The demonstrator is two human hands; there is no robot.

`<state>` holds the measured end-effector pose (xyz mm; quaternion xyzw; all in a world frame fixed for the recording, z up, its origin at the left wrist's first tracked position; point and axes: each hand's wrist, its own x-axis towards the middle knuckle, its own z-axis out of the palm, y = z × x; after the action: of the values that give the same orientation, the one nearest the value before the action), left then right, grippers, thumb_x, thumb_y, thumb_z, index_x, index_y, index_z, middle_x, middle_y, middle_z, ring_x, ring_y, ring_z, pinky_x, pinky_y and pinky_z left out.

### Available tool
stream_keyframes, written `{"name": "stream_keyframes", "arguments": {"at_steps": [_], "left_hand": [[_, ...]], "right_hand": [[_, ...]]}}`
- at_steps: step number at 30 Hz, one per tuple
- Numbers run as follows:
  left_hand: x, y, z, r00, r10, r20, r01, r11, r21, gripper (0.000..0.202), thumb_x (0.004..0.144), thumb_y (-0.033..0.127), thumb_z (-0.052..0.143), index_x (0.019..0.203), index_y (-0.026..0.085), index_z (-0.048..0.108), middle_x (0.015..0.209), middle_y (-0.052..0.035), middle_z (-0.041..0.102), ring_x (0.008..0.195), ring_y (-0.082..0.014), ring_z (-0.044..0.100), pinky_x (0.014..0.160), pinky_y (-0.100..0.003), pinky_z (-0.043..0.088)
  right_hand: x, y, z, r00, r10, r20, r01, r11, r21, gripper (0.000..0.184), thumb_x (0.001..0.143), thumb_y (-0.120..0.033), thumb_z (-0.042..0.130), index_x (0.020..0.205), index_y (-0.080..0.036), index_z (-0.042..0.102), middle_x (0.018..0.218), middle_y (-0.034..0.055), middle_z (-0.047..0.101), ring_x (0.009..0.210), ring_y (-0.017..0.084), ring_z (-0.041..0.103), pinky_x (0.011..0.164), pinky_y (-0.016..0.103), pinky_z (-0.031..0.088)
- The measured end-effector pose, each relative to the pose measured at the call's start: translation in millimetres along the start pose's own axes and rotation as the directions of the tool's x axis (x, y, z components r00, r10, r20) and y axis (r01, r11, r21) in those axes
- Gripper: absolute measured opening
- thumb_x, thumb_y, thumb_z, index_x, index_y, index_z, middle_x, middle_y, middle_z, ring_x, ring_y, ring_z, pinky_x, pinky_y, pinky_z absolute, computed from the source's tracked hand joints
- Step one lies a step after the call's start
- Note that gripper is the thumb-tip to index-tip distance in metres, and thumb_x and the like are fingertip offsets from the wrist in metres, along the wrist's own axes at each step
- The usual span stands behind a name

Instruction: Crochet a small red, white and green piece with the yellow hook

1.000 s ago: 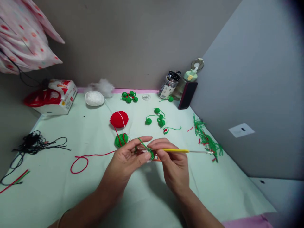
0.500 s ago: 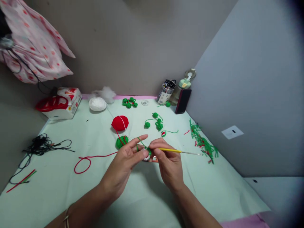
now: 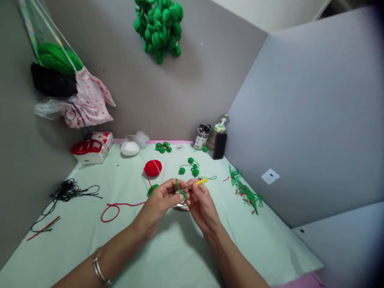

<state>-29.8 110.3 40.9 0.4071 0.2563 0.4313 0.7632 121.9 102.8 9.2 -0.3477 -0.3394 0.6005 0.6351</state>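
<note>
My left hand (image 3: 160,202) is closed around a small piece of crochet (image 3: 183,196), with green yarn looped over its fingers; the fingers hide most of the piece. My right hand (image 3: 205,206) pinches a crochet hook (image 3: 201,182) with a yellow handle, whose metal shaft reaches left into the green loop. Both hands meet above the cloth-covered table. Behind my left hand, a green yarn ball (image 3: 153,189) is partly hidden. A red yarn ball (image 3: 153,168) lies just beyond it, its strand running down to a loop on the left.
Green crocheted balls (image 3: 195,171) lie past my hands. Yarn scraps (image 3: 246,192) are spread on the right, black cords (image 3: 69,190) on the left. At the back stand a tissue box (image 3: 105,146), white yarn (image 3: 130,148), a pen cup (image 3: 201,138) and a phone (image 3: 220,146).
My view has tilted upward, bringing a hanging green bunch into sight. My left index finger, stretched out before, is now bent in. The hook's yellow handle now slants up to the right.
</note>
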Motion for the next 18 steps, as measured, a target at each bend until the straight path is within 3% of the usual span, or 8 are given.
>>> {"name": "stream_keyframes", "arguments": {"at_steps": [4,8,14,18], "left_hand": [[1,-3,1.9,0.987,0.132,-0.095,-0.122,0.987,0.102,0.025,0.073,0.021,0.089,0.092,0.02,0.073,0.079,0.0023,0.071,0.078,-0.0173,0.065,0.081,-0.03,0.048],[7,-6,-7.1,0.974,0.174,-0.143,-0.156,0.98,0.127,0.023,0.076,0.03,0.089,0.089,0.018,0.074,0.08,0.001,0.071,0.075,-0.0171,0.064,0.08,-0.031,0.049],[11,-9,-14.1,0.98,0.081,-0.184,-0.077,0.997,0.031,0.039,0.075,0.04,0.09,0.104,0.018,0.075,0.081,0.0002,0.068,0.074,-0.0156,0.064,0.08,-0.032,0.052],[12,-12,-16.0,0.975,0.034,-0.219,-0.036,0.999,-0.003,0.04,0.072,0.04,0.092,0.103,0.02,0.075,0.083,-0.0003,0.067,0.078,-0.0156,0.064,0.082,-0.031,0.053]], "right_hand": [[1,7,2,0.994,-0.105,-0.024,0.103,0.993,-0.05,0.033,0.074,-0.047,0.091,0.088,-0.02,0.077,0.071,-0.001,0.068,0.058,0.01,0.055,0.056,0.023,0.049],[1,11,2,0.987,-0.163,-0.009,0.161,0.98,-0.115,0.03,0.076,-0.046,0.089,0.087,-0.019,0.08,0.073,0.0002,0.069,0.058,0.01,0.056,0.055,0.023,0.046],[1,16,-1,0.975,-0.221,0.009,0.218,0.954,-0.208,0.022,0.081,-0.042,0.085,0.089,-0.021,0.083,0.085,0.0005,0.069,0.06,0.01,0.056,0.055,0.024,0.045],[2,19,-2,0.972,-0.235,0.013,0.231,0.94,-0.252,0.019,0.082,-0.039,0.084,0.09,-0.022,0.083,0.087,0.0007,0.069,0.061,0.011,0.057,0.058,0.026,0.049]]}}
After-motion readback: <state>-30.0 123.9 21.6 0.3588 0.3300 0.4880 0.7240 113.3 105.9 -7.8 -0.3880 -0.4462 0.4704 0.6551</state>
